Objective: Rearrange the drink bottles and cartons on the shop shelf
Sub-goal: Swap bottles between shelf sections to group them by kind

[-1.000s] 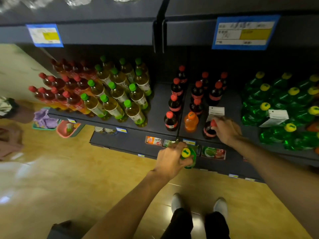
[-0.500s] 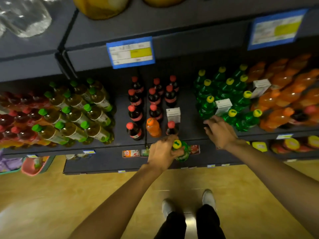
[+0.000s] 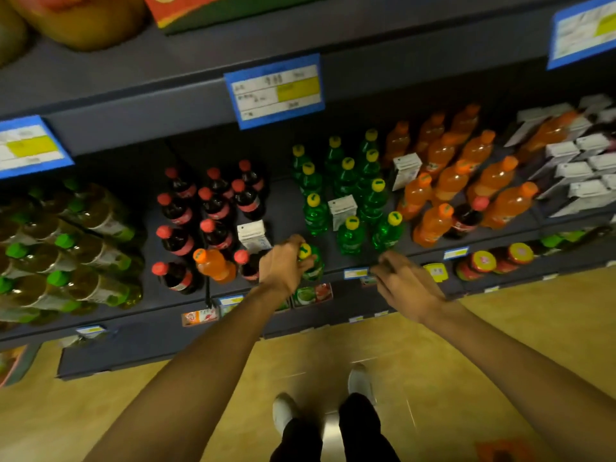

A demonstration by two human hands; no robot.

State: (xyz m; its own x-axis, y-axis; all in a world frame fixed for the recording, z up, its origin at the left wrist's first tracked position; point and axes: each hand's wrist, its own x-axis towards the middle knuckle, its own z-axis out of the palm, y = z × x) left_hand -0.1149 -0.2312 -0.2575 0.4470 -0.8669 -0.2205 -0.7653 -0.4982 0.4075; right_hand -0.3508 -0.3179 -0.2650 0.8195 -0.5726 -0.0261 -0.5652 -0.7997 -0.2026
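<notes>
The left hand (image 3: 283,266) grips a green bottle (image 3: 311,261) at the shelf (image 3: 290,208) edge; the right hand (image 3: 408,286) hovers loosely curled nearby.

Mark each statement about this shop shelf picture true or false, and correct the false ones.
1. The left hand grips a green bottle with a yellow cap. True.
2. The right hand holds a white carton. False: it holds nothing and hovers near the shelf edge.
3. An orange bottle stands among the cola bottles. True.
4. A white carton stands among the green bottles. True.
5. The caps of the cola bottles are blue. False: they are red.
</notes>
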